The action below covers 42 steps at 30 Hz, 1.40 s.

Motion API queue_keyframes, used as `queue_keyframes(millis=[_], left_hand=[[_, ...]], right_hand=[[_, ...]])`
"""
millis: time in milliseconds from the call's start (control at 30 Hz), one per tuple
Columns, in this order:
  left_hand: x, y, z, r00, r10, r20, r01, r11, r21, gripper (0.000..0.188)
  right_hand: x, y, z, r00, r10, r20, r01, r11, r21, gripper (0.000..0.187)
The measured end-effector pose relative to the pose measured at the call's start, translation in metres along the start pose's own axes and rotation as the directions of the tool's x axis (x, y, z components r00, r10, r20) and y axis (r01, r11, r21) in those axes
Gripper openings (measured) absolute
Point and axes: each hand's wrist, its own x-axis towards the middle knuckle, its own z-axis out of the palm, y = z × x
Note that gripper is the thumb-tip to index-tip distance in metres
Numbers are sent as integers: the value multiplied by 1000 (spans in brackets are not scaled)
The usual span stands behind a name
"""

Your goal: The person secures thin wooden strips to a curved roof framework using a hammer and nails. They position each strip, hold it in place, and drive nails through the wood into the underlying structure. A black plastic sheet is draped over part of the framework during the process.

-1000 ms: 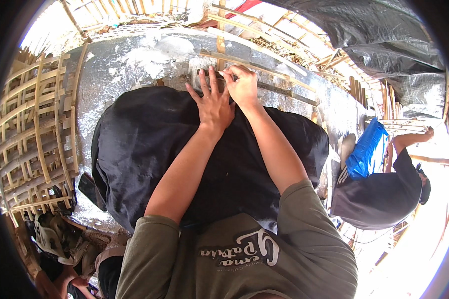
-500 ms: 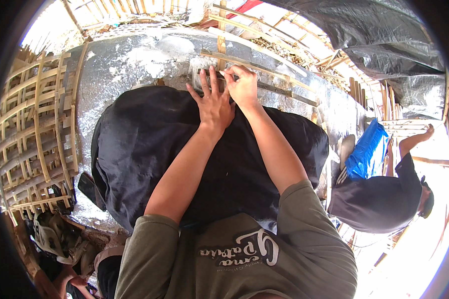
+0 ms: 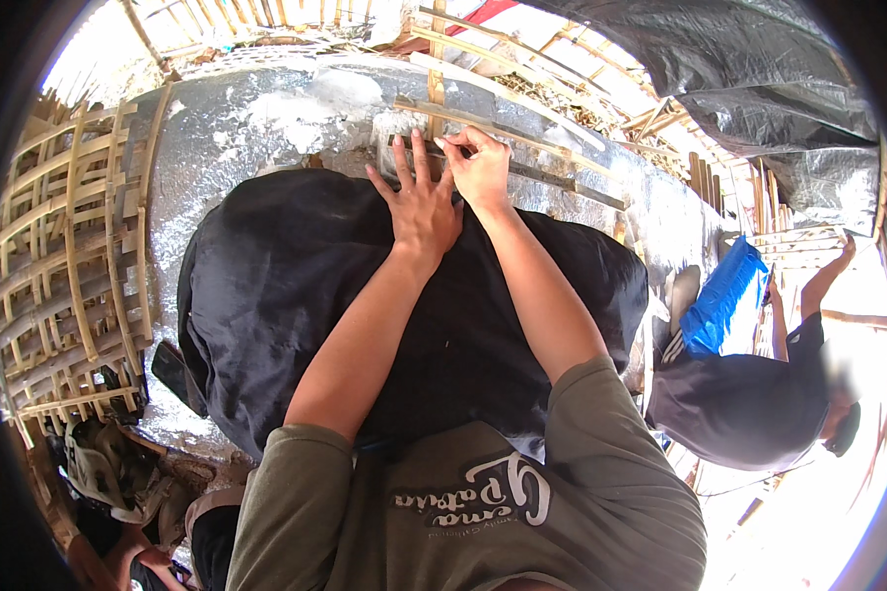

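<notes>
Latticework of pale bamboo (image 3: 64,256) is standing at the far left, its slats crossing and curving toward the rim. Below it, grey-green straps and bags (image 3: 99,463) are lying in a heap, and near the lower edge another person's hand (image 3: 148,557) is showing, too shadowed for its grip to be told. Just right of the lattice, a dark flat object (image 3: 170,379) is jutting out beside a broad spread of black cloth (image 3: 276,286), which is covering the middle of a grey surface flecked with white (image 3: 207,123).

Over the far edge of this cloth, the left hand (image 3: 426,219) is lying palm down with its fingers spread, their tips reaching over one end of a dark strip (image 3: 562,181). Close against it, the right hand (image 3: 483,177) is pinching a small white piece (image 3: 440,142) between thumb and forefinger, just above that strip, which is running off to the right beneath the hand. Beyond, a lighter bamboo strip (image 3: 522,136) is crossing an upright slat (image 3: 437,91).

Farther right, black plastic sheeting (image 3: 719,74) is hanging overhead, blue plastic (image 3: 724,300) is lying below, and a dark-shirted person (image 3: 739,409) is raising an arm.
</notes>
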Motion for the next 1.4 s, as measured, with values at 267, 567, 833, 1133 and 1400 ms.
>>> queue_keyframes(millis=[267,567,833,1133,1400], left_hand=[[0,1,-2,1000,-1,11,1,1000,-1,89],[0,1,-2,1000,2,11,-2,1000,-2,88],[0,0,4,1000,10,-24,-9,1000,27,87],[1,1,5,1000,2,14,-3,997,82,89],[2,2,7,1000,-1,18,-1,991,132,84]], right_hand=[[0,6,1,1000,7,-3,-7,1000,-1,15],[0,5,1,1000,-8,-11,8,1000,-2,14],[-3,7,6,999,-33,-17,33,999,31,13],[-5,4,7,998,-18,-58,18,1000,2,12],[-6,9,9,991,-127,-50,123,988,-91,10]])
